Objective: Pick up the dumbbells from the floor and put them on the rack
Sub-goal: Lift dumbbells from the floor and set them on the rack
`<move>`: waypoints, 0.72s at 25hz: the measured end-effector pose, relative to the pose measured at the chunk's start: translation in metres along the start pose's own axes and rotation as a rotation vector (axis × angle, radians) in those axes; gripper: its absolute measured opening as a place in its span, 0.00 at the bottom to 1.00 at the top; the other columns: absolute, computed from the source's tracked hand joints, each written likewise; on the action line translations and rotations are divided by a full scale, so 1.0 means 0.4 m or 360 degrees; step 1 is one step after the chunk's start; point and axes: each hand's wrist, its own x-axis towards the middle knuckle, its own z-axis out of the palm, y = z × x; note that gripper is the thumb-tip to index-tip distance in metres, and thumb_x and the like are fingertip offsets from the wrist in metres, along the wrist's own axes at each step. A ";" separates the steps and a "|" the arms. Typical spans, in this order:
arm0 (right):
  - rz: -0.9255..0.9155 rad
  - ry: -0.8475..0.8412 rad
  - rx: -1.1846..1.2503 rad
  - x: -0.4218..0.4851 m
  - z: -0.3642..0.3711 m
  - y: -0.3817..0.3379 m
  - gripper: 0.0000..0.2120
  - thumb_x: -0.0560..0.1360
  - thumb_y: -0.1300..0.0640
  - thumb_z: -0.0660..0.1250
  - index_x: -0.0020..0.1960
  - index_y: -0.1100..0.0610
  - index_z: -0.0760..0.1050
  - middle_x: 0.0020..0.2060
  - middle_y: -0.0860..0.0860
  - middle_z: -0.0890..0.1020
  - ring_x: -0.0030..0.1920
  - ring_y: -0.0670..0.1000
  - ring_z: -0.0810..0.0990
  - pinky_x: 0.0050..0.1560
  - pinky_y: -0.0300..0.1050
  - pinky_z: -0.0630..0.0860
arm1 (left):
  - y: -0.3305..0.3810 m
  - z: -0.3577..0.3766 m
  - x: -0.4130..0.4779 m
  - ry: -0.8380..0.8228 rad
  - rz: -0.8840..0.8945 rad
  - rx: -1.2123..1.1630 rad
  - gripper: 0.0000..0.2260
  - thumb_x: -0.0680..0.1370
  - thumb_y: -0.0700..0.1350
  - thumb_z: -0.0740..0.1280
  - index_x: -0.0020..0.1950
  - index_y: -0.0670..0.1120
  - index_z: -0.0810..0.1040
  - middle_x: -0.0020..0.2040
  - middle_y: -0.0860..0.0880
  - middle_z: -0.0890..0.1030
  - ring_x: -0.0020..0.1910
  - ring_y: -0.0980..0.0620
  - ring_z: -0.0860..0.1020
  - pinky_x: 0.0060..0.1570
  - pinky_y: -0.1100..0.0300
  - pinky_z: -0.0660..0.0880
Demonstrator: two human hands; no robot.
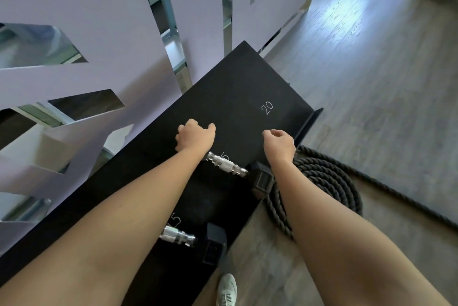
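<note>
Seen from above: a black rack [238, 87] running diagonally beside a pale wall with angular cut-outs [81, 75]. Both hands out over the rack's top shelf, empty. Left hand [195, 135] curled loosely, fingers bent under, resting on or just above the shelf — cannot tell which. Right hand [280, 143] likewise half-curled, gripping nothing, near the printed "20" [267, 108]. Just behind the left wrist, 1 dumbbell [226, 164] lying on the rack, chrome handle showing, black hex head [262, 179] at the shelf's front edge, a "5" partly hidden by the handle. Nearer the camera, a second dumbbell [177, 235] also on the rack, half covered by the left forearm, beside another printed "5". On the wooden floor [371, 107], just right of the rack — a coiled black rope [322, 181]. At the bottom edge, 1 pale sneaker [226, 289].
</note>
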 end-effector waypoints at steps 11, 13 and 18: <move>-0.1497 0.0056 -0.1017 -0.333 -0.414 -0.109 0.31 0.77 0.45 0.65 0.77 0.52 0.63 0.77 0.59 0.63 0.76 0.61 0.58 0.73 0.59 0.62 | 0.019 -0.247 -0.555 0.0517 0.1002 0.0229 0.29 0.76 0.63 0.64 0.71 0.46 0.72 0.66 0.43 0.74 0.63 0.43 0.74 0.57 0.48 0.74; -0.1636 0.0004 -0.1072 -0.424 -0.486 -0.089 0.33 0.77 0.44 0.65 0.78 0.51 0.60 0.78 0.59 0.60 0.76 0.63 0.57 0.73 0.61 0.61 | -0.029 -0.278 -0.705 0.0698 0.1019 0.0296 0.31 0.75 0.66 0.63 0.71 0.47 0.72 0.65 0.44 0.74 0.62 0.42 0.73 0.58 0.47 0.74; -0.1928 -0.0050 -0.1043 -0.647 -0.599 0.016 0.35 0.76 0.41 0.65 0.79 0.50 0.58 0.78 0.59 0.58 0.77 0.62 0.55 0.73 0.63 0.59 | -0.174 -0.312 -1.026 0.0905 0.0845 0.0297 0.37 0.72 0.69 0.61 0.73 0.48 0.69 0.68 0.42 0.71 0.68 0.41 0.69 0.63 0.41 0.71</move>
